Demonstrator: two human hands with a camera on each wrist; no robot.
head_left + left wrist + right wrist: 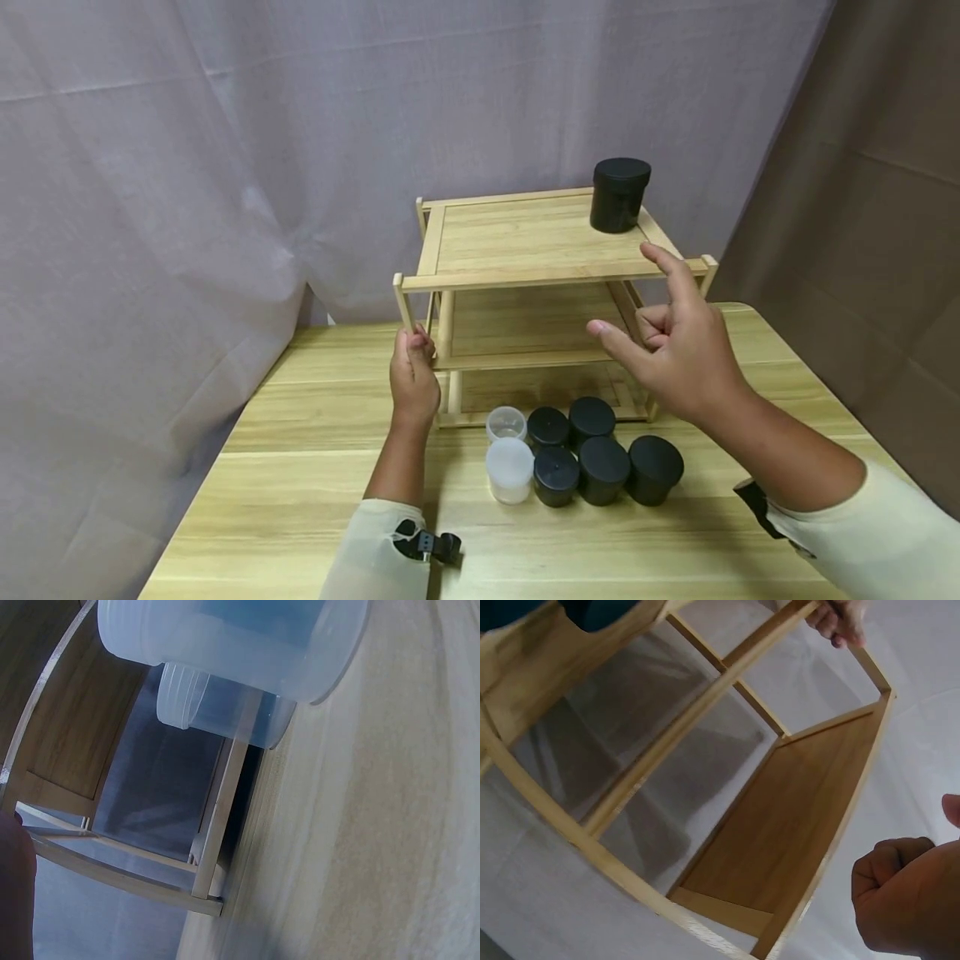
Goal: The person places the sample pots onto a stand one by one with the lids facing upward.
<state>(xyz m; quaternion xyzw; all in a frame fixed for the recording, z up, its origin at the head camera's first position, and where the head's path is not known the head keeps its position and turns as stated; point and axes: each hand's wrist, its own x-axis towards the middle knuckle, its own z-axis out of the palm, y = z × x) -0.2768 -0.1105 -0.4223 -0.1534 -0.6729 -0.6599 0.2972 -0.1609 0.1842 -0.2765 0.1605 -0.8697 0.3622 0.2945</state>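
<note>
One black jar (618,198) beyond right hand (681,352) — forefinger, thumb wide — left hand (414,379) grips rack (510,237).

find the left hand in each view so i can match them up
Head: the left hand is left of centre, gripping the wooden rack.
Left wrist: part of the left hand shows at the left edge, lower half.
Right wrist: the left hand is at the top, right of centre.
Shared landmark: the wooden rack.
</note>
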